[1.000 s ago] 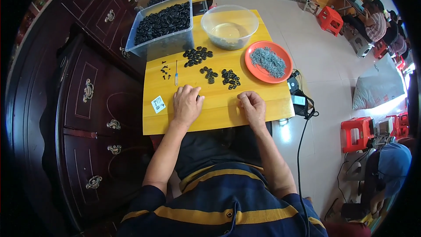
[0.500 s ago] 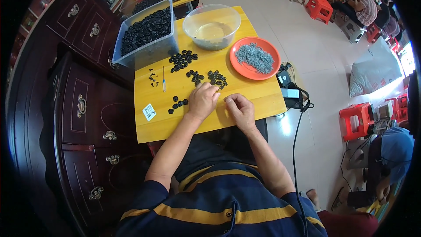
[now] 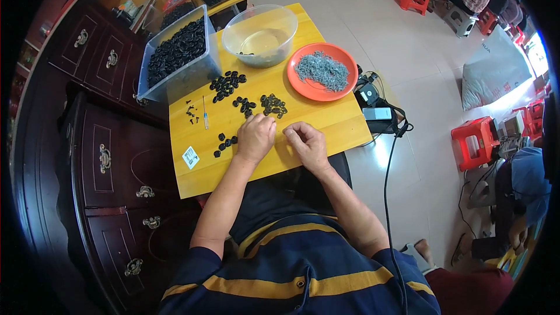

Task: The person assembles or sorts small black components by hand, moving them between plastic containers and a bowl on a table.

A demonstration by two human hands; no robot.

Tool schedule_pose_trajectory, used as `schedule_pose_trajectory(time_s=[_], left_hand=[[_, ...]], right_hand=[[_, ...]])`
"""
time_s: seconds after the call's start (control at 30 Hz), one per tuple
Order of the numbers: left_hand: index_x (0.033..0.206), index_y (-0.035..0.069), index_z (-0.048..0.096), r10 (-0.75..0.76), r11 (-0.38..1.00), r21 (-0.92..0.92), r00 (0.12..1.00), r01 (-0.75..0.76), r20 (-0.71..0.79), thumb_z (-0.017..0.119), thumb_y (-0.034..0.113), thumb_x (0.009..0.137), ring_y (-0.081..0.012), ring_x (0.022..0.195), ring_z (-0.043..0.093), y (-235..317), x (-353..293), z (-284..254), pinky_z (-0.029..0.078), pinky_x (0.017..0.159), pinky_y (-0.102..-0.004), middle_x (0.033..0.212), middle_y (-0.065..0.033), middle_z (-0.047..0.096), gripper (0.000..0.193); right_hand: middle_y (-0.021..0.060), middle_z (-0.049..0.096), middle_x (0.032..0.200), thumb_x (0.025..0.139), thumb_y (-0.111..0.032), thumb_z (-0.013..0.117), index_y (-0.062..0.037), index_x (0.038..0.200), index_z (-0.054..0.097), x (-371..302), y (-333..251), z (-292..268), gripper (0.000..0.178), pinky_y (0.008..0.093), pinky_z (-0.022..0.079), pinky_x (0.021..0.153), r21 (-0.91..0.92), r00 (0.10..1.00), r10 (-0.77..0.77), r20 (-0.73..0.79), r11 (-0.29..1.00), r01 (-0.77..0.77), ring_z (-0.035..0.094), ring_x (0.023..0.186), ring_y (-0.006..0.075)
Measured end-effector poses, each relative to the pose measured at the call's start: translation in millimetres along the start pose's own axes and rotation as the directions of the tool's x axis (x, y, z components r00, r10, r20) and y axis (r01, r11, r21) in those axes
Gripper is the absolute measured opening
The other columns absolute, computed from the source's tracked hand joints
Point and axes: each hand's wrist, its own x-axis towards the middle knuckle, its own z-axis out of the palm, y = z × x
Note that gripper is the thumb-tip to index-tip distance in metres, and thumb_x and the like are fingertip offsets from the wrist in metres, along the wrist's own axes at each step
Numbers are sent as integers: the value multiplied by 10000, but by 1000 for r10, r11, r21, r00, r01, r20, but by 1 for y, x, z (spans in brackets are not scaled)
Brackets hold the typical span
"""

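At a yellow table [image 3: 332, 128], a person's left hand [image 3: 256, 137] has curled fingers; the right hand [image 3: 307, 146] bends thumb toward forefinger. Any grip cannot be told. Black pieces [image 3: 272, 104] lie in 4 groups beyond and beside the left.

Dark reddish-brown carved wooden cabinet [image 3: 116, 140] to my left, glossy pale tiled floor [image 3: 420, 181] to my right, red plastic stools [image 3: 472, 133], bright white light [image 3: 539, 52] beyond

Left fingers [image 3: 260, 121] curl near black parts [image 3: 273, 105] on yellow table [image 3: 335, 127]
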Motion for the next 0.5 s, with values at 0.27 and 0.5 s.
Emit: schedule_pose_trajectory(time_s=[0.27,0.5], left_hand=[[864,87,653,61,998,-31,997,-59,46,668,166,850,-290,827,621,1,-2,-13,525,723,-407,841,-75,631,82],[900,87,677,78,997,14,993,-79,84,667,121,849,-286,744,632,0,4,-13,527,682,-383,809,-96,647,62]], right_hand=[[-7,607,717,943,-142,646,3,931,667,2,1,-2,147,237,465,612,86,1000,20,9,996,-20,550,655,55],[-13,617,743,949,-152,643,-1,936,661,4,2,-4,152,230,459,623,132,999,28,26,991,-31,554,684,49]])
